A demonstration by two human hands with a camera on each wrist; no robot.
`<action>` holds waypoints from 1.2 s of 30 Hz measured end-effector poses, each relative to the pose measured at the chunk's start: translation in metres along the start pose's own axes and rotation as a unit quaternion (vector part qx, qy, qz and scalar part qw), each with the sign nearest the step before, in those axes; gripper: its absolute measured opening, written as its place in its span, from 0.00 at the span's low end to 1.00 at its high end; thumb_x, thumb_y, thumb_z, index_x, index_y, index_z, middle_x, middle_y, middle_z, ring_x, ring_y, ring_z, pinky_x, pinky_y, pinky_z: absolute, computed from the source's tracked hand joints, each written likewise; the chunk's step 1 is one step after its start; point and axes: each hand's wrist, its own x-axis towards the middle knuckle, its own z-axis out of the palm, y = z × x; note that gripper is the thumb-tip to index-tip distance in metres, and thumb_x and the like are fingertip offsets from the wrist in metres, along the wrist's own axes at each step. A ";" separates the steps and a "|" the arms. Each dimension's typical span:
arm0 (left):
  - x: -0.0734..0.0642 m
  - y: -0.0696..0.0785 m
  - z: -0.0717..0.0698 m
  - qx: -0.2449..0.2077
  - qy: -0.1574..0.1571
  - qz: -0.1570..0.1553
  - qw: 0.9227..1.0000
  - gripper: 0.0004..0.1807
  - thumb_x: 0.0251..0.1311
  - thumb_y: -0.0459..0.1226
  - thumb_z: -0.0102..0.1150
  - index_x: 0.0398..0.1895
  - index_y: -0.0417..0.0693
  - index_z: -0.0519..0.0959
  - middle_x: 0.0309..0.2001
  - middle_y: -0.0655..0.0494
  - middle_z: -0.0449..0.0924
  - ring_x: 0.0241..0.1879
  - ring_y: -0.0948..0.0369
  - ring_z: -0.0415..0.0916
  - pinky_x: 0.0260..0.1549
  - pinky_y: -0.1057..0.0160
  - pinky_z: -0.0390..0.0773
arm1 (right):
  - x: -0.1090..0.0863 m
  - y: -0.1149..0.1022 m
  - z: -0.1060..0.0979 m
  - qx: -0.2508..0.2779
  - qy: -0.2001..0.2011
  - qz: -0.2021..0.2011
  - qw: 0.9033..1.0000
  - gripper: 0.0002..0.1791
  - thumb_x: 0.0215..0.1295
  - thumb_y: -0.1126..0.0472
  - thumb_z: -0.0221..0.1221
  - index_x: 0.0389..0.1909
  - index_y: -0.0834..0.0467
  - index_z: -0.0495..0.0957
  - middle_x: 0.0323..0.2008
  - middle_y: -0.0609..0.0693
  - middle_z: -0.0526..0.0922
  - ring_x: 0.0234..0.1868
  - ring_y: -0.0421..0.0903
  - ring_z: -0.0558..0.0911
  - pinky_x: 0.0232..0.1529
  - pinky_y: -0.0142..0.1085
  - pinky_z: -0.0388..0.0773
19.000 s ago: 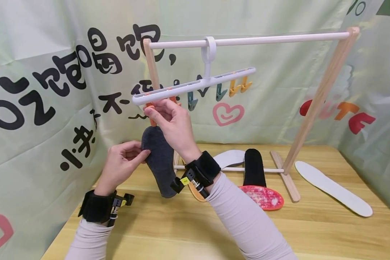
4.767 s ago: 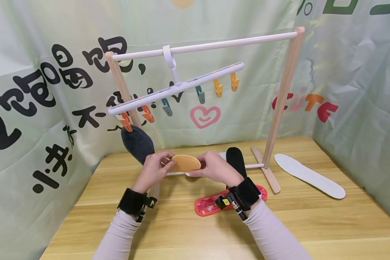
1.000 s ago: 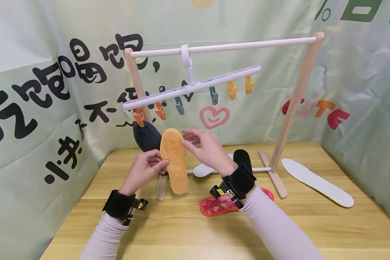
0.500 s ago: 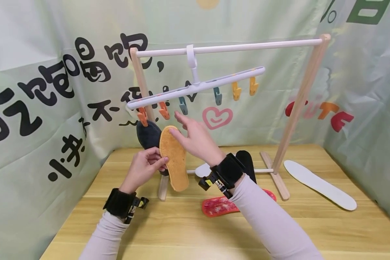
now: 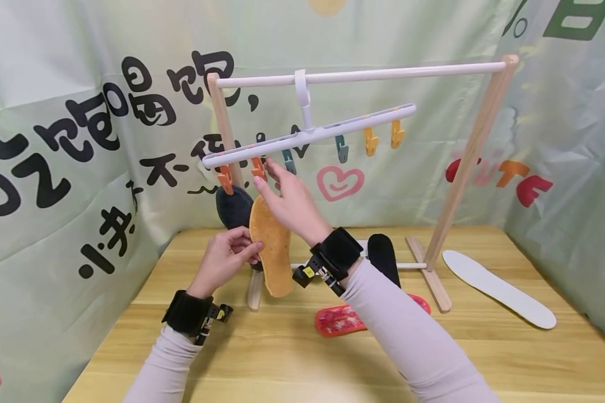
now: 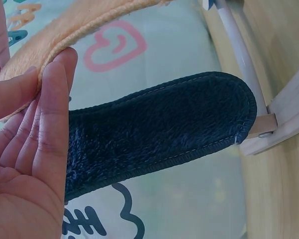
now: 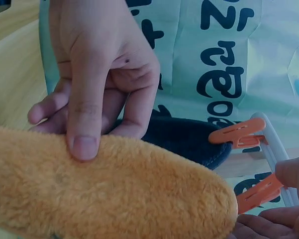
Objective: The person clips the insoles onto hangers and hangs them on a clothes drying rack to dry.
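My left hand (image 5: 227,254) pinches an orange fuzzy insole (image 5: 274,252) by its edge between thumb and fingers, holding it upright below the clips. In the left wrist view the thumb (image 6: 12,92) lies along that edge. My right hand (image 5: 294,204) reaches to the second orange clip (image 5: 259,168), thumb and straight fingers on either side of it, just above the insole's top. In the right wrist view the thumb (image 7: 291,172) is right at this orange clip (image 7: 261,193). A dark insole (image 5: 233,208) hangs behind from the first orange clip (image 5: 225,180).
A white hanger (image 5: 310,134) with blue and yellow clips hangs on the rack's white bar (image 5: 408,73). On the wooden table lie a red patterned insole (image 5: 340,320), a black insole (image 5: 383,258) and a white insole (image 5: 499,289); another white piece is mostly covered by my arm.
My right hand has left the orange insole's edge and moved up and left to the second orange clip. The left hand keeps its pinch. Earlier, the dark insole was hung on the first clip.
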 end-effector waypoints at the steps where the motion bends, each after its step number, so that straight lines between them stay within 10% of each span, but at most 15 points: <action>1: 0.000 0.000 0.000 0.001 0.001 0.001 1.000 0.06 0.70 0.33 0.70 0.40 0.38 0.84 0.33 0.41 0.91 0.30 0.49 0.91 0.34 0.49 0.91 | 0.001 -0.001 0.001 0.004 0.006 0.002 1.000 0.36 0.85 0.51 0.54 0.84 0.61 0.58 0.81 0.58 0.68 0.81 0.51 0.70 0.78 0.46 0.72; 17: 0.000 0.003 0.000 0.003 0.001 0.001 1.000 0.06 0.70 0.34 0.71 0.39 0.39 0.84 0.34 0.42 0.91 0.31 0.43 0.91 0.34 0.45 0.91 | 0.013 -0.008 0.009 0.042 0.044 -0.004 0.998 0.24 0.84 0.49 0.55 0.70 0.60 0.76 0.56 0.54 0.88 0.59 0.47 0.85 0.66 0.42 0.83; 36: -0.002 0.006 0.000 -0.001 0.006 0.002 1.000 0.06 0.69 0.32 0.71 0.41 0.37 0.84 0.33 0.41 0.90 0.30 0.46 0.90 0.35 0.44 0.90 | 0.014 -0.004 0.002 0.037 0.066 -0.029 0.997 0.21 0.81 0.51 0.61 0.64 0.60 0.81 0.54 0.56 0.90 0.57 0.48 0.89 0.63 0.40 0.85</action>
